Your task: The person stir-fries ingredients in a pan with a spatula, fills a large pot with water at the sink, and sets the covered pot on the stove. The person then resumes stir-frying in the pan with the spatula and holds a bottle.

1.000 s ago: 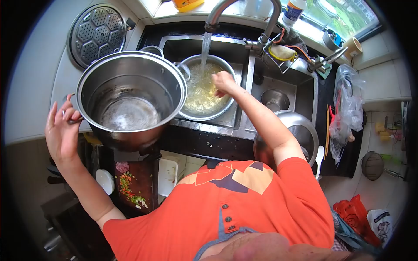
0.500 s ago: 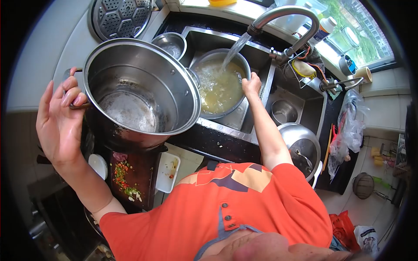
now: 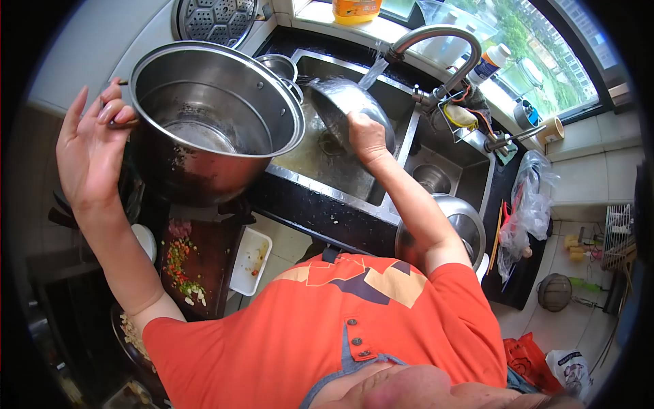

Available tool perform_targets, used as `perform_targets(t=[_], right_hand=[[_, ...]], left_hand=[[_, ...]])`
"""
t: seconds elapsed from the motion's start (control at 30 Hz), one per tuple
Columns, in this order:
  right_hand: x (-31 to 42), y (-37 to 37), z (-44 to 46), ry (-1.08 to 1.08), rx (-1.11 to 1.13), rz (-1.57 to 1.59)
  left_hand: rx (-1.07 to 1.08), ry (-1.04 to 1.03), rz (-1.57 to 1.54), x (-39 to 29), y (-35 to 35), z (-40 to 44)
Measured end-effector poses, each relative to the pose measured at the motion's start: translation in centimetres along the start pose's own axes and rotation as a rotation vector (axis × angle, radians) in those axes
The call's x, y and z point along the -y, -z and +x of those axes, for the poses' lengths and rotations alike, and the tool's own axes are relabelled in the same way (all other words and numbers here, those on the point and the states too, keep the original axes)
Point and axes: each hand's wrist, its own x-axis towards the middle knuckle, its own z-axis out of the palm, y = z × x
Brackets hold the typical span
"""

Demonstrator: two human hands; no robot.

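My left hand [image 3: 99,136] grips one side handle of a large steel pot [image 3: 204,129], which stands at the left of the sink with only a dark, scuffed bottom visible inside. My right hand [image 3: 366,136] holds the rim of a metal basin [image 3: 361,102], tipped steeply on its side in the left sink bowl [image 3: 293,167]. Cloudy liquid lies in the sink below it. From the faucet [image 3: 436,31], water runs onto or behind the raised basin. A small metal bowl [image 3: 278,66] sits between the pot and the sink.
A steel lid [image 3: 453,228] lies at the front right of the sink. Chopped vegetables cover part of a cutting board [image 3: 211,266] beside a white tray [image 3: 251,262]. A plastic bag [image 3: 528,198] is at the right, a perforated steamer plate [image 3: 216,20] at the back left.
The basin, earlier level and full of liquid under the faucet, has been tipped onto its side by my right hand, its liquid now in the sink. My left hand stays on the pot handle.
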Motion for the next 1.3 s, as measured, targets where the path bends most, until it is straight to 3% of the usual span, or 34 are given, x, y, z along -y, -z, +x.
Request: perform_targets(t=[0.1,0.37,0.7,1.03,1.3], right_hand=[[0.9,3.0,-0.4,0.123,0.032,-0.046],[2.6,16.1,-0.4,0.198,-0.046,-0.174],[-2.2,29.4,-4.9,0.414,-0.129,-0.225],[-6.5,35.2,-12.1,0.270,-0.127,-0.301],[-9.7,36.1,-16.9,0.075,-0.109,-0.399]], left_hand=[[0.049,0.037,-0.019,0.9,-0.7,0.5],[0.022,0.051,0.099,2.0,-2.1,1.8],[0.027,0.143,0.089,5.9,-4.3,2.7],[0.096,0.228,0.136,11.1,-5.3,5.0],[-0.087,0.238,0.203,18.3,-5.7,8.1]])
